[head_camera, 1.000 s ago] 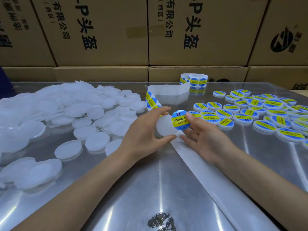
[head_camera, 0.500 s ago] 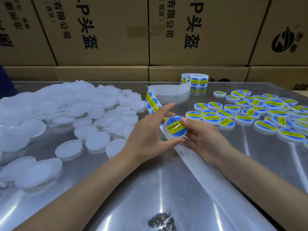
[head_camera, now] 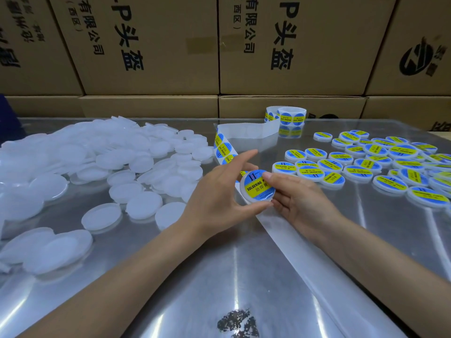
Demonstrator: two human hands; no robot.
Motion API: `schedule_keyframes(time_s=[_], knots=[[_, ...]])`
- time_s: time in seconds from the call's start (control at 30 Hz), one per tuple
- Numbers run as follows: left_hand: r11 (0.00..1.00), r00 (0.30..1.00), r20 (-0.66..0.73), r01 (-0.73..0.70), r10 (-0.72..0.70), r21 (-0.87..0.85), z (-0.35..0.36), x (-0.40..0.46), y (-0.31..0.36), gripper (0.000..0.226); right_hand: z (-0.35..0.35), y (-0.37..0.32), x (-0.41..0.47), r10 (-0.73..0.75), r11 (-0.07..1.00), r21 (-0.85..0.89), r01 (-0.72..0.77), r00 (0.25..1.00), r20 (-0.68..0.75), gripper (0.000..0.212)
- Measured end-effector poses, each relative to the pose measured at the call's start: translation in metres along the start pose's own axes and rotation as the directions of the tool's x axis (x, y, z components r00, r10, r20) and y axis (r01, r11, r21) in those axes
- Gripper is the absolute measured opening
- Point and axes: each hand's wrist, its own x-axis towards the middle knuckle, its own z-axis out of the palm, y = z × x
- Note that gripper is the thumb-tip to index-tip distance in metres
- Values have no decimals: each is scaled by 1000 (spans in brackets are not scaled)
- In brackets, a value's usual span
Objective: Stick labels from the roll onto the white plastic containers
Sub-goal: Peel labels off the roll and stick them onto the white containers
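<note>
The stacked cardboard boxes are walling off the back of the shiny metal table, which is carrying everything else. To the left a big heap of unlabelled white plastic containers is waiting; to the right a spread of labelled containers is lying face up, blue and yellow. The label roll is standing near the boxes, and its strip is running forward toward the hands, while the spent backing paper is trailing toward the near right edge.

The step in hand looks like the pressing-down: a round "SOLDERING PASTE" label is already sitting on the white container being held just above the table, between the two hands and tilted toward the camera.

The left hand is cupping the container's left rim, its thumb curling under the lower edge and its index finger sticking out straight above, touching nothing. The right hand is gripping the right side, its thumb pressing flat on the label's right edge and its fingers curling behind the container.

The next move is probably calling for a smoothing rub across the label so no edge is lifting, then setting the piece among the finished ones on the right and taking a fresh blank from the heap.
</note>
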Motion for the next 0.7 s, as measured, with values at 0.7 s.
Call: schedule_keyframes(time_s=[0.7], knots=[[995,995,-90,40,-49,-95,-6,1,11,77,4,-3,-5,-602,581,-685,440,799,4,25]])
